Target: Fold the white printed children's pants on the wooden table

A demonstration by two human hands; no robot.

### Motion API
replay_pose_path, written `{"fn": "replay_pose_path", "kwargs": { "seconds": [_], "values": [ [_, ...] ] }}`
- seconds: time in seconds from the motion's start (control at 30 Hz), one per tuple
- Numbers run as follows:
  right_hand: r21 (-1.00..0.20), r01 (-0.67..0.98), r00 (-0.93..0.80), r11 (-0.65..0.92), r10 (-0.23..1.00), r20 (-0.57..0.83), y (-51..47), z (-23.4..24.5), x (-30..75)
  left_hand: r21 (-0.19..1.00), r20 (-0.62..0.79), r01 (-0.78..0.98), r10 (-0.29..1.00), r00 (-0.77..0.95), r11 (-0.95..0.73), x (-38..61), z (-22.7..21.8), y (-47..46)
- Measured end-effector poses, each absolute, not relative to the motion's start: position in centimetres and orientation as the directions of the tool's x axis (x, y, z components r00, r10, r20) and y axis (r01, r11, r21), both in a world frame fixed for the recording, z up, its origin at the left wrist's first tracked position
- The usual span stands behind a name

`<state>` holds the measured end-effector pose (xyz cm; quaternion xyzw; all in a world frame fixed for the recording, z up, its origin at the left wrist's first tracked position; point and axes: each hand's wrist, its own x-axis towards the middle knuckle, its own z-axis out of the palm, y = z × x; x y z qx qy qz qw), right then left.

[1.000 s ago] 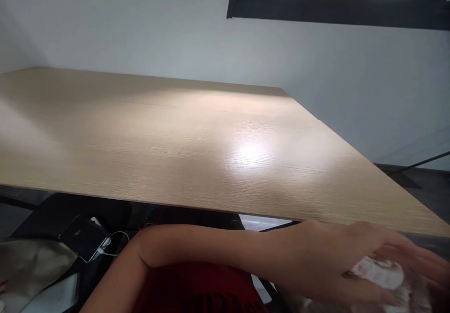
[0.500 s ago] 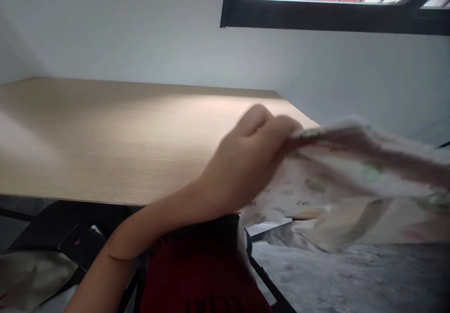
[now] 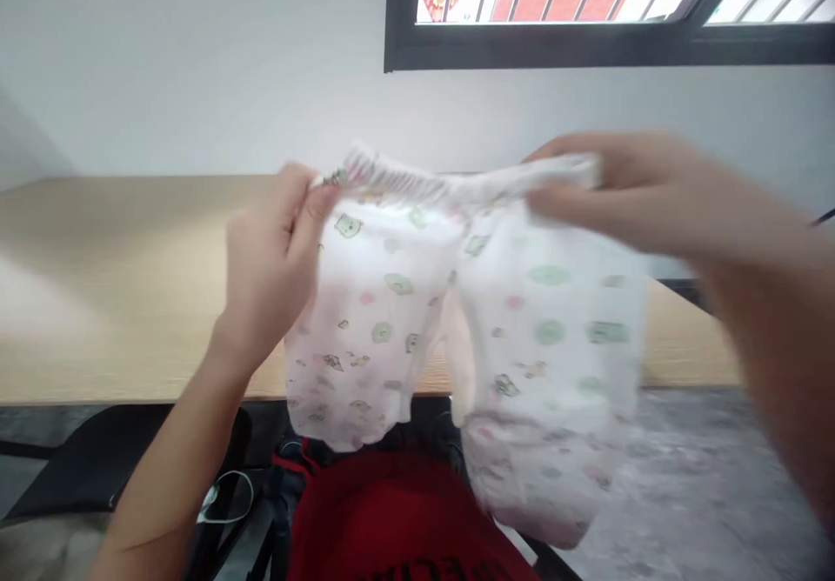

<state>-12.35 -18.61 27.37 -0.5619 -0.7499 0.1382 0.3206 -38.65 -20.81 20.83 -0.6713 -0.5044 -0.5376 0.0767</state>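
Observation:
I hold up a small pair of white children's shorts (image 3: 457, 320) printed with green and pink figures, above the near edge of a light wooden table (image 3: 130, 303). My left hand (image 3: 270, 259) pinches the left end of the ribbed waistband. The right end of the waistband is gripped by my right hand (image 3: 626, 190), which is blurred by motion. The two legs of the shorts hang down in front of my red top (image 3: 391, 520).
A white wall and a black-framed window (image 3: 587, 42) lie behind the table. A black chair (image 3: 84, 468) with a white cable (image 3: 228, 494) sits at lower left. Grey floor (image 3: 684, 494) shows at lower right.
My left hand lifted the garment from low on the right up over the table. My right hand came in and took the other end, and the shorts now hang spread between both hands.

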Motion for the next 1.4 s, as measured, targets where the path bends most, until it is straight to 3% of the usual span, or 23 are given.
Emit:
{"fn": "replay_pose_path", "kwargs": {
  "seconds": [0.1, 0.17, 0.27, 0.4, 0.5, 0.87, 1.4],
  "values": [
    [-0.618, 0.725, -0.272, 0.303, 0.951, 0.147, -13.1, 22.8, -14.5, 0.564, 0.620, 0.721, 0.783, -0.048, -0.402, -39.8, 16.9, -15.7],
    [-0.663, 0.680, -0.304, 0.314, 0.943, 0.135, -8.8, 18.9, -15.1, 0.595, 0.479, 0.734, 0.878, 0.004, -0.328, -40.6, 14.3, -11.7],
    [-0.712, 0.635, -0.314, 0.300, 0.942, 0.117, -4.0, 13.9, -15.2, 0.609, 0.384, 0.741, 0.923, 0.034, -0.281, -41.5, 11.2, -6.5],
    [-0.704, 0.641, -0.265, 0.305, 0.949, 0.170, -1.3, 10.9, -15.7, 0.635, 0.347, 0.735, 0.938, 0.004, -0.238, -42.1, 8.8, -2.7],
    [-0.706, 0.636, -0.221, 0.311, 0.950, 0.219, 0.0, 10.4, -16.5, 0.665, 0.348, 0.717, 0.936, -0.052, -0.208, -42.5, 8.1, -1.6],
    [-0.829, 0.513, -0.185, 0.225, 0.971, 0.149, 2.2, 9.9, -17.0, 0.745, 0.303, 0.650, 0.944, -0.131, -0.149, -43.9, 7.7, -0.3],
    [-0.839, 0.497, -0.223, 0.221, 0.967, 0.123, 2.0, 10.0, -16.6, 0.836, 0.153, 0.545, 0.981, -0.122, -0.063, -43.8, 7.9, -1.3]
  ]
}}
